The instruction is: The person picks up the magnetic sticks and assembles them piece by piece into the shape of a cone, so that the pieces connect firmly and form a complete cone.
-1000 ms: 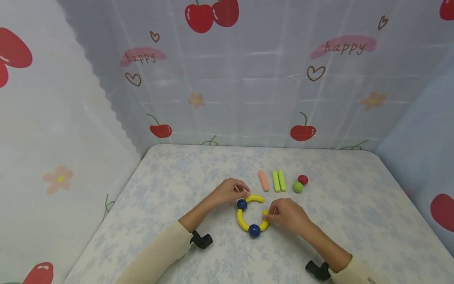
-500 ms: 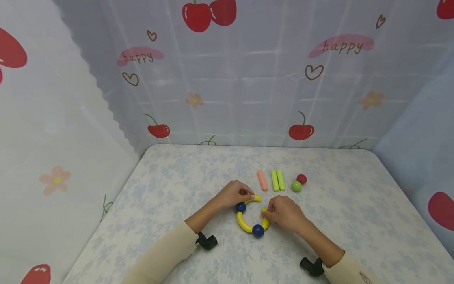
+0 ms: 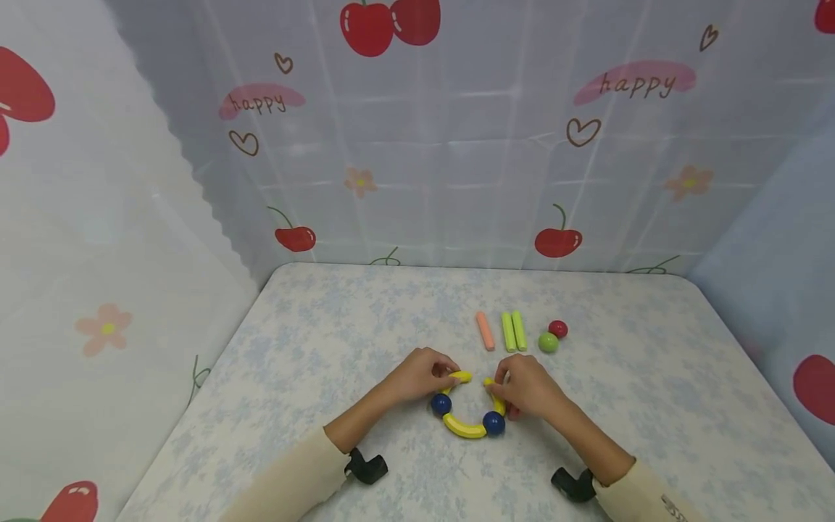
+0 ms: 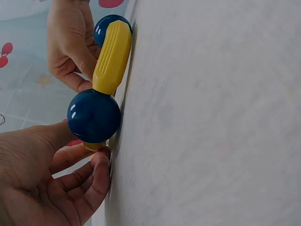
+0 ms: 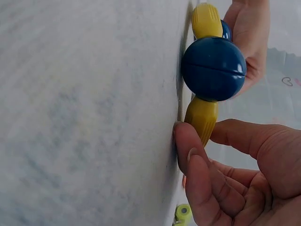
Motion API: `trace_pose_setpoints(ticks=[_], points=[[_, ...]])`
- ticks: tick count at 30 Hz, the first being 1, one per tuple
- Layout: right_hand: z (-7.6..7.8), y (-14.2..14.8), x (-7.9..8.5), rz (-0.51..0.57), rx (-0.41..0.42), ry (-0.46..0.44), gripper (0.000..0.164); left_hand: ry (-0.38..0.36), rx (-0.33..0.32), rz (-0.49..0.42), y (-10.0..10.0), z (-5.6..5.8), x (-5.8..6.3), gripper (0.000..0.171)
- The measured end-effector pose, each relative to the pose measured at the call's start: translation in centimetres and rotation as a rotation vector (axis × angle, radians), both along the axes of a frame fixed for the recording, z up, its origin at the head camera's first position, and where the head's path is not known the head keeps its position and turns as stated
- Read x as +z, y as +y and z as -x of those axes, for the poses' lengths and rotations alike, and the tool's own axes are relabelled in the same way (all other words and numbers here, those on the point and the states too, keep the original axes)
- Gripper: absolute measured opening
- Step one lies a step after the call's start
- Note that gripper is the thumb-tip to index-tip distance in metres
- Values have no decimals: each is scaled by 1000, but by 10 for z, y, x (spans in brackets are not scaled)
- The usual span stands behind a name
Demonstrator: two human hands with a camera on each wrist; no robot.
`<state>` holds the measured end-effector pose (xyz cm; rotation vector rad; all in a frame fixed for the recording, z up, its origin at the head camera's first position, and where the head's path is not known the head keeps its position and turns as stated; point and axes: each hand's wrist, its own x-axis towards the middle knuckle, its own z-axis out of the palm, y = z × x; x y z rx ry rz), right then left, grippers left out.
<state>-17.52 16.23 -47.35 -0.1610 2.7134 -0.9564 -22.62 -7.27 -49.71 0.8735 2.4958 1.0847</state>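
Soft light streaks the cherry-print backdrop [image 3: 457,145]. Wrist views are dimmer, the worktop [image 4: 211,117] blurred, the blue ball [image 4: 94,117] glinting.

Head camera looks forward and down; close, low wrist views share blue balls [image 4: 94,116].

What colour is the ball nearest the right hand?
That ball is blue, clearest in the right wrist view.

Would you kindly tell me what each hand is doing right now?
Left hand: holding the left yellow stick.
Right hand: holding the right yellow stick.
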Motion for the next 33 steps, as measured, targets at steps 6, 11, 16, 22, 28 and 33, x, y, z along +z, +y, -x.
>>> trace_pose_setpoints(ticks=[6,11,16,22,28,33], points=[[1,1,2,-13,-5,5,21,-16,40,-18,-5,-7,-3,23],[4,5,6,-72,25,29,22,-30,45,-50,-9,-8,-6,23],[13,16,15,-90,38,93,18,-63,76,-97,-14,-8,-12,22],[22,43,25,-83,-7,281,19,-76,92,-116,-16,-8,-15,21],[28,68,29,-101,-61,409,27,-82,99,-125,-15,-10,-15,22],[32,80,27,-119,-74,409,29,-87,109,-135,-16,-10,-15,23]])
